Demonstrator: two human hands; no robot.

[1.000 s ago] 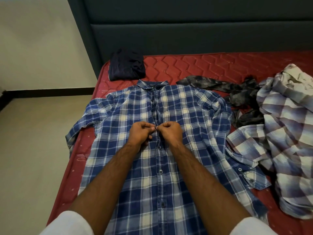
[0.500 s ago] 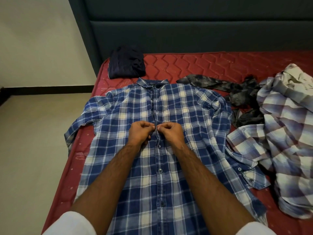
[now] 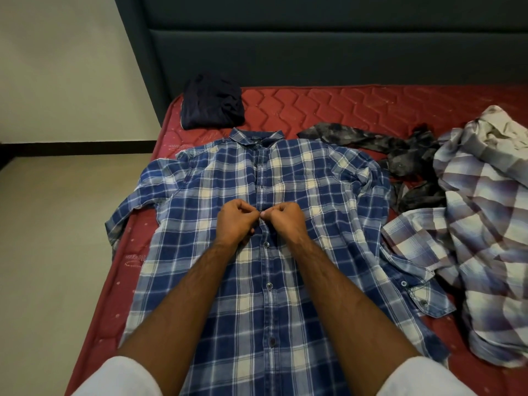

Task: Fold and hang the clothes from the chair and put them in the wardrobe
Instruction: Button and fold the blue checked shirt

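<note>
Lying flat on the mattress [image 3: 328,107], collar far, the shirt [image 3: 300,178] runs its placket near to far. Left hand [image 3: 235,222] and right hand [image 3: 287,221] pinch it mid-chest, equally close; the unfastened stretch lies just beyond them.

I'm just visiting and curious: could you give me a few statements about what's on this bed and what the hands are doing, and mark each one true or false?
1. The blue plaid shirt lies spread flat on the red mattress. True.
2. Only the left hand touches the shirt. False: the right hand pinches the button placket too, both meeting at mid-chest.
3. A folded dark garment sits beyond the shirt's collar. True.
4. The pale plaid shirt is neatly folded. False: it lies crumpled at the right.
5. The lower buttons are undone. False: the buttons below the hands look fastened.
</note>
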